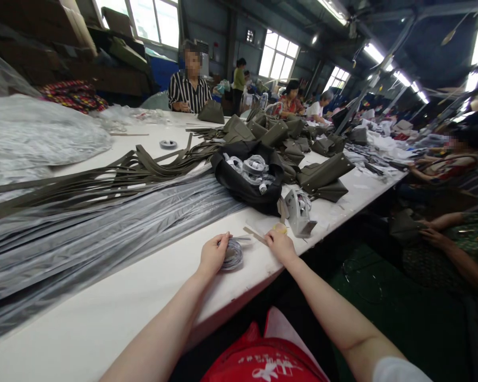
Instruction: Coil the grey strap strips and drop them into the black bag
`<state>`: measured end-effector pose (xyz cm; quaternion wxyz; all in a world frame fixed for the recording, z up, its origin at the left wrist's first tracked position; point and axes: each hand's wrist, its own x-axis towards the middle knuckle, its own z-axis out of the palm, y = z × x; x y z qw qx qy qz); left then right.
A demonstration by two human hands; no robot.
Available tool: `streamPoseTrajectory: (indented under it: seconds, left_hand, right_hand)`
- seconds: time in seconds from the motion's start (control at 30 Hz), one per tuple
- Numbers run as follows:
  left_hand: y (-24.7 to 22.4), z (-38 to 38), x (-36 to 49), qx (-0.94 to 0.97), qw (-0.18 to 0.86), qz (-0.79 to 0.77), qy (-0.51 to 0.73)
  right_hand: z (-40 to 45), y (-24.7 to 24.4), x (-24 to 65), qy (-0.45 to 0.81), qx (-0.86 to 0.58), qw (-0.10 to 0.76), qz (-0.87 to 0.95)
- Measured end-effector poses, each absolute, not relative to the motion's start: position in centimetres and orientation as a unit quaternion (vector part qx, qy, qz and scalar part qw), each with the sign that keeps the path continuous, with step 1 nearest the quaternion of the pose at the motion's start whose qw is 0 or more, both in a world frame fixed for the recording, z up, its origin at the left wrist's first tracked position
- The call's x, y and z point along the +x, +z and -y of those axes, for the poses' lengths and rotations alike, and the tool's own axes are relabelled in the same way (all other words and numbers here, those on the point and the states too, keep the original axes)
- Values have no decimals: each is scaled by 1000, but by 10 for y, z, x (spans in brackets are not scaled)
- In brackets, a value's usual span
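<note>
My left hand [215, 253] pinches the side of a coiled grey strap [233, 254] at the white table's front edge; a loose end of the coil points right. To its right, my right hand [279, 245] has its fingers closed on the near end of a short brown strip [255, 234]. A yellowish tape roll [280, 228] lies just behind that hand. Beyond it stands a grey tape dispenser [299, 213]. Behind both hands is a black bag [247, 178] holding several wrapped coils [255, 167].
Long plastic-wrapped grey strips [103, 233] and dark olive straps [143, 164] cover the left side. Olive bags [326, 172] are piled right of the black bag. A small coil [168, 144] lies farther back. A person in stripes [189, 90] sits opposite; others work at right.
</note>
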<state>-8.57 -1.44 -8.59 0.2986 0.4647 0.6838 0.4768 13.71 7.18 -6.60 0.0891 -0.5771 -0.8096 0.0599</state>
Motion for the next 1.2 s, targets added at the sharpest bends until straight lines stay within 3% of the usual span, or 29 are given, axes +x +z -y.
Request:
streamPoseTrajectory:
  seconds: [0.17, 0.3, 0.5, 0.7, 0.83, 1.2]
  left_hand:
    - [-87, 15, -87, 427, 337, -691, 475]
    - [-89, 14, -86, 428, 323, -693, 482]
    - [-89, 14, -90, 421, 330, -695, 480]
    - [-81, 17, -88, 436, 313, -694, 480]
    - [-77, 23, -81, 476, 265, -687, 480]
    - [-80, 22, -80, 471, 258, -687, 490]
  right_hand:
    - [-52, -32, 130, 33, -554, 135, 821]
    - [-16, -7, 120, 60, -456, 144, 876]
    - [15, 9, 107, 23, -431, 60, 900]
    - [17, 6, 96, -50, -424, 8, 904]
    - [19, -4, 85, -44, -399, 18, 916]
    - [28, -24, 93, 33, -349, 72, 934]
